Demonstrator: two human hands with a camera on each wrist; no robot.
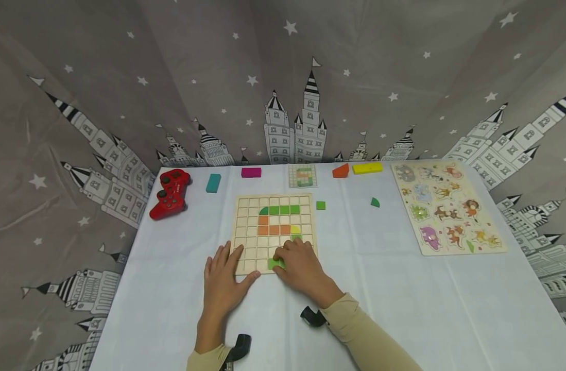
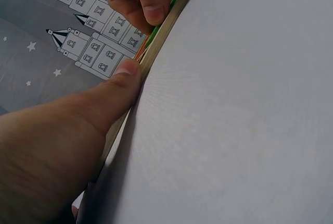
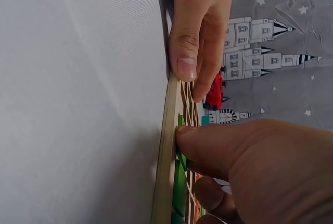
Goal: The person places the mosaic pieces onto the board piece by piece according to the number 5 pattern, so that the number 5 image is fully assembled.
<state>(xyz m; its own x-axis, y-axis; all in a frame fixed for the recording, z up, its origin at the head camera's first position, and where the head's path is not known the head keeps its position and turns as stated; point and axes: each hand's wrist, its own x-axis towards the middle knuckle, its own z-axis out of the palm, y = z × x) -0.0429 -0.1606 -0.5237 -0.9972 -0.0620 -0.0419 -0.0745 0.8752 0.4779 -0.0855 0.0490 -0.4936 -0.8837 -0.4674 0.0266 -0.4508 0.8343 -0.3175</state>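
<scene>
A wooden grid board [image 1: 245,208] lies on the white table. Green, orange and yellow tiles fill part of its grid, with a dark green rounded tile [image 1: 263,211] starting the upper green row. My left hand [image 1: 224,283] rests on the board's near left corner, fingers spread and thumb on the front edge. Over the front row, my right hand [image 1: 303,265] pinches a green square tile [image 1: 281,263] between thumb and fingers, which partly cover it. Just left of that sits another green tile [image 1: 271,264]. In the right wrist view, the thumb [image 3: 188,138] presses on the green.
Behind the board stand a pattern card [image 1: 292,183], magenta block [image 1: 251,172], teal block [image 1: 213,183], orange block [image 1: 340,170] and yellow block [image 1: 367,168]. A red game controller [image 1: 171,193] lies left. Rightward are a loose green square [image 1: 321,205], green quarter-round [image 1: 375,202] and animal puzzle [image 1: 431,206].
</scene>
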